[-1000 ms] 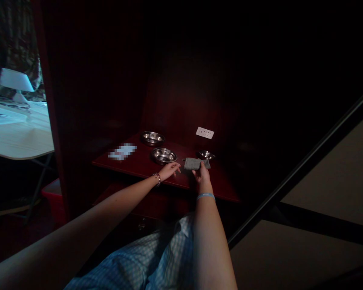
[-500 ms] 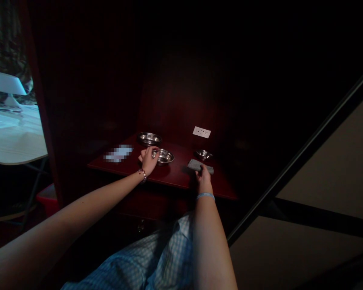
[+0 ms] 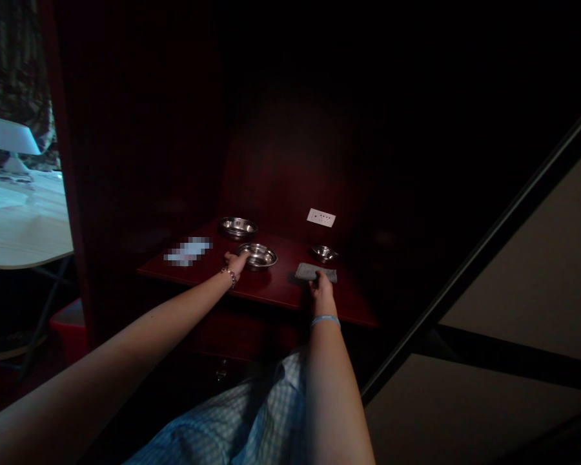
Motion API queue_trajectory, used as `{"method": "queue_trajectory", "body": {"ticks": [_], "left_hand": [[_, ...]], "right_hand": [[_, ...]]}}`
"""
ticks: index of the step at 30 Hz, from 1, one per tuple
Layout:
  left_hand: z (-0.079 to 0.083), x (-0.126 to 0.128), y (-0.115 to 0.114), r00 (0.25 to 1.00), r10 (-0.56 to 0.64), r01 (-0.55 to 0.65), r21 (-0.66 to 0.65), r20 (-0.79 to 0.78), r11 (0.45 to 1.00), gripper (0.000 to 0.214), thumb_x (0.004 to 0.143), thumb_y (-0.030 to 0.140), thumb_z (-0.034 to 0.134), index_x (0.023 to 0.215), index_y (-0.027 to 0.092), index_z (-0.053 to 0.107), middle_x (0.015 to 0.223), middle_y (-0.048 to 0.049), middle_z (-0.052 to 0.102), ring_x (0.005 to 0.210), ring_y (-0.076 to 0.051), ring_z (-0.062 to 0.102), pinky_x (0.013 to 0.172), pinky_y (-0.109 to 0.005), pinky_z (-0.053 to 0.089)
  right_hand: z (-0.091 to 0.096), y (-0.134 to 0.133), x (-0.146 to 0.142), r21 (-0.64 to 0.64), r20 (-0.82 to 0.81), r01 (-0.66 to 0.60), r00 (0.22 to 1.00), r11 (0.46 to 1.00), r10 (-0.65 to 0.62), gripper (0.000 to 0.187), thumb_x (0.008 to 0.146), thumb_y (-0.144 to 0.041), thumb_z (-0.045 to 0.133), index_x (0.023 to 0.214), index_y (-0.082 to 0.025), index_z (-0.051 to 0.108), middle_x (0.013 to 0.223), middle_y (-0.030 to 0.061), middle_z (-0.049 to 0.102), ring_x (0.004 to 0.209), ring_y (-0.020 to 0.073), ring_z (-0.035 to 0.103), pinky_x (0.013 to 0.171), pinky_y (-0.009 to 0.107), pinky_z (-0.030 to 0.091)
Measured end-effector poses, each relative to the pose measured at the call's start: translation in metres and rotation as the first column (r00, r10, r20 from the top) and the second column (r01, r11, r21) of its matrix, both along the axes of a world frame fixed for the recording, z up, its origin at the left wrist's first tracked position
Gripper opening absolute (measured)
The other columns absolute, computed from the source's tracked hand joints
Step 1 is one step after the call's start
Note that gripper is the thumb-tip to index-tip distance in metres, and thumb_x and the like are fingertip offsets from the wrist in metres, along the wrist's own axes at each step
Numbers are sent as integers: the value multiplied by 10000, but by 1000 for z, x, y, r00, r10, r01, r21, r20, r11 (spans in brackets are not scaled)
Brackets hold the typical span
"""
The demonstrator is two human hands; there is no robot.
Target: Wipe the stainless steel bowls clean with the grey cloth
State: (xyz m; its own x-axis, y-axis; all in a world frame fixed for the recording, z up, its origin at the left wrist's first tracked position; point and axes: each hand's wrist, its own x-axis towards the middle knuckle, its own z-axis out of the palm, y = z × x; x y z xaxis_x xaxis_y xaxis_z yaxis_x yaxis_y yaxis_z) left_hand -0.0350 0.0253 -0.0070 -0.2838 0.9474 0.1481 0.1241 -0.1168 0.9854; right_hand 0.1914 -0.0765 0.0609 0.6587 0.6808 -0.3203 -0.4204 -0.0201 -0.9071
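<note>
A dark red wooden shelf (image 3: 271,294) sits inside a dim cabinet. My left hand (image 3: 235,263) grips the near left rim of a steel bowl (image 3: 259,256) in the middle of the shelf. My right hand (image 3: 321,288) pinches the near edge of a folded grey cloth (image 3: 314,272) that lies on the shelf to the right. A second steel bowl (image 3: 237,226) stands behind the first. A smaller steel bowl (image 3: 324,253) sits just behind the cloth.
A white socket plate (image 3: 321,217) is on the cabinet's back wall. A pale card (image 3: 188,250) lies at the shelf's left. The cabinet's side panel (image 3: 126,161) rises on the left. Beyond it stands a light table (image 3: 19,226). A dark diagonal rail (image 3: 479,258) crosses on the right.
My left hand left the cloth, went left and took the middle bowl's rim. My right hand lowered the cloth flat onto the shelf and still pinches it.
</note>
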Motion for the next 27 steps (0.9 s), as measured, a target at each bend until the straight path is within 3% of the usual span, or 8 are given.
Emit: {"method": "queue_trajectory", "body": {"ticks": [2, 5, 9, 14, 20, 23, 25, 27], "left_hand": [[3, 7, -2, 994, 83, -73, -149, 65, 986, 764, 752, 343, 689, 1376, 107, 316, 1403, -250, 445, 1372, -320, 421, 1101, -404, 376], [8, 14, -2, 985, 114, -92, -167, 127, 982, 637, 676, 241, 743, 1246, 73, 513, 1395, -263, 475, 1352, -344, 453, 1104, -358, 377], [8, 16, 3, 971, 62, -40, -97, 231, 994, 356, 646, 122, 709, 1000, 131, 667, 1223, -193, 641, 1251, -337, 553, 1080, -367, 407], [-2, 20, 3, 858, -158, 107, 132, 488, 985, 363, 746, 150, 583, 1100, 162, 658, 1170, -108, 702, 1164, -248, 617, 1052, -385, 444], [-12, 34, -4, 770, -308, 183, 269, 559, 946, 376, 818, 270, 555, 1153, 123, 645, 1234, -139, 678, 1181, -246, 614, 1087, -409, 414], [-9, 35, -10, 800, -355, 237, 290, 484, 927, 413, 830, 345, 588, 1165, 112, 650, 1267, -158, 661, 1228, -278, 586, 1108, -422, 390], [-4, 34, -16, 822, -377, 259, 310, 427, 915, 449, 841, 398, 595, 1188, 119, 649, 1287, -154, 653, 1265, -285, 559, 1122, -413, 374], [1, 33, -22, 841, -388, 271, 326, 377, 906, 466, 857, 426, 582, 1209, 127, 646, 1303, -145, 647, 1289, -279, 538, 1136, -401, 356]], "right_hand": [[0, 0, 1, 11, 0, 1, 1000, 1000, -1, 53, 864, -153, 578, 915, -163, 581, 699, -27, 626, 572, 85, 609, 503, 146, 486], [-1, 1, 0, 22, 12, -5, 1000, 1000, 5, 57, 839, -153, 598, 890, -167, 580, 687, -32, 621, 579, 92, 608, 517, 163, 488], [-2, 4, -3, 30, 23, -5, 1000, 1000, 5, 57, 821, -156, 608, 861, -172, 572, 655, -43, 603, 549, 90, 585, 488, 163, 465], [-5, 7, -7, 76, 32, 55, 998, 996, -58, 103, 814, -173, 615, 909, -178, 577, 701, -41, 635, 572, 85, 597, 497, 155, 462], [3, 8, -13, 395, 245, 249, 899, 884, -363, 296, 845, -269, 555, 1097, -124, 606, 994, 65, 719, 869, 154, 670, 737, 252, 548], [12, -1, -13, 396, 677, 111, 636, 912, -371, 344, 859, -277, 504, 1123, -105, 642, 1116, 108, 687, 987, 191, 634, 869, 299, 512], [17, -11, -15, 253, 929, -63, 294, 965, -224, 327, 859, -259, 503, 1123, -169, 673, 1197, 91, 645, 1049, 207, 599, 904, 305, 485], [21, -21, -20, 62, 995, -182, -64, 981, -75, 349, 856, -227, 526, 1170, -239, 678, 1234, 68, 609, 1097, 217, 562, 919, 305, 465]]}}
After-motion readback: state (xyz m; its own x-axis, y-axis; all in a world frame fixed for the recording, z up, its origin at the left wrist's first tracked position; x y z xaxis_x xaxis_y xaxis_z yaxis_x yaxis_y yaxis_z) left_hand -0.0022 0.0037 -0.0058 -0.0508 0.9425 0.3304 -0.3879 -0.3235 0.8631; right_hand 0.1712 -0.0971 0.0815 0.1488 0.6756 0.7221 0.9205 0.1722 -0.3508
